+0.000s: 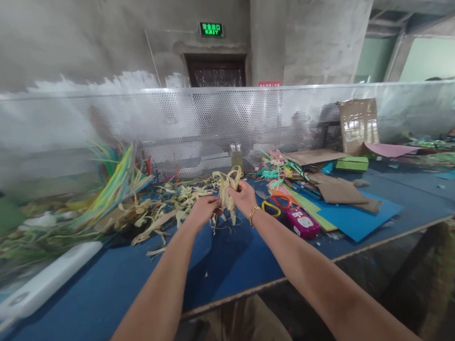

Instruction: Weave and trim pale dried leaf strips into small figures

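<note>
- Bunch of pale strips [226, 191], head view: up between your two hands, over the blue worktop [232, 264], loops on top, ends hanging down.
- Your right hand [244, 197]: closed, thumb and fingers gripping the bunch on its right side. Gold-coloured bracelet [253, 214] on that wrist.
- Your left hand [205, 211]: fingertips pinched on the bunch's lower left edge; exact finger contact too small to make out.
- Just left of your hands: loose pale strips [168, 210] scattered in a messy pile, running back toward the screen.
- Farther left: bundle of coloured strips [116, 184], yellow, green and bluish, leaning; blurred. Long white case [52, 279] with a cord lies nearer you.
- Behind the bunch: glass jar [236, 156], upright, near the perforated metal screen [213, 112].
- Right of your right hand: yellow loop handle [264, 207] and red loop handle [289, 203], magenta device [302, 223] beside them.
- Past those: blue sheet [361, 218], brown cardboard [341, 187] partly over it, small green box [352, 164] behind.
</note>
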Tool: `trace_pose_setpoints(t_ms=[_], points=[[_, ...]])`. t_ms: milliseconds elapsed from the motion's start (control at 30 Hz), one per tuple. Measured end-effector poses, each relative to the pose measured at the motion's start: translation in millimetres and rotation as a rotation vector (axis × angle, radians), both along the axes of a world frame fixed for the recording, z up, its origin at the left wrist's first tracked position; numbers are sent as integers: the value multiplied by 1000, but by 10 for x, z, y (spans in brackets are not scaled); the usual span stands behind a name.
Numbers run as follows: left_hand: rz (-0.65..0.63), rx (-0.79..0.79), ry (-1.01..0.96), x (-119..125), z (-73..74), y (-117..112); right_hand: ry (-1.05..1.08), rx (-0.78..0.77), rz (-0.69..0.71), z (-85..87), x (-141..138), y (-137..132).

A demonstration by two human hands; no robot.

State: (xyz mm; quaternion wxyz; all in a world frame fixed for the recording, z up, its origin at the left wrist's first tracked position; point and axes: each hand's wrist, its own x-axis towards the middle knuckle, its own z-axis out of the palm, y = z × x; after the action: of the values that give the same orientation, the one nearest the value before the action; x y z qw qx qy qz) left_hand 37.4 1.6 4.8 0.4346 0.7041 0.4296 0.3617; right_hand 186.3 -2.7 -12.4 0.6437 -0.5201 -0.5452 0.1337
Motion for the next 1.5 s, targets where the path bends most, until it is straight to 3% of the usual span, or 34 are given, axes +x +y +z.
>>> trace_pose_setpoints(t_ms=[167, 300, 433, 600, 767, 867, 1000, 1167, 1333, 1500], points=[[3, -57, -38, 6, 32, -40, -128, 14, -58, 47, 8, -53], [-1, 70, 82, -27, 16, 2, -140, 28, -47, 51, -8, -60], [69, 139, 139, -55, 11, 33, -17, -16, 52, 60, -13, -49], [140, 119, 74, -60, 26, 35, 325, -123, 195, 72, 13, -17], [188, 141, 94, -65, 55, 21, 321, -301, 276, 70, -30, -62], [158, 164, 120, -68, 56, 18, 279, -321, 333, 61, -74, -99], [70, 151, 116, -69, 21, 37, 221, -286, 290, 48, -83, -107], [57, 90, 76, -55, 39, 5, 219, -295, 298, 62, -57, -118], [81, 59, -81, -30, 76, -33, 383, -367, 369, 61, -45, -105], [-68, 142, -104, -31, 55, -16, 586, -447, 551, 56, -32, -84]])
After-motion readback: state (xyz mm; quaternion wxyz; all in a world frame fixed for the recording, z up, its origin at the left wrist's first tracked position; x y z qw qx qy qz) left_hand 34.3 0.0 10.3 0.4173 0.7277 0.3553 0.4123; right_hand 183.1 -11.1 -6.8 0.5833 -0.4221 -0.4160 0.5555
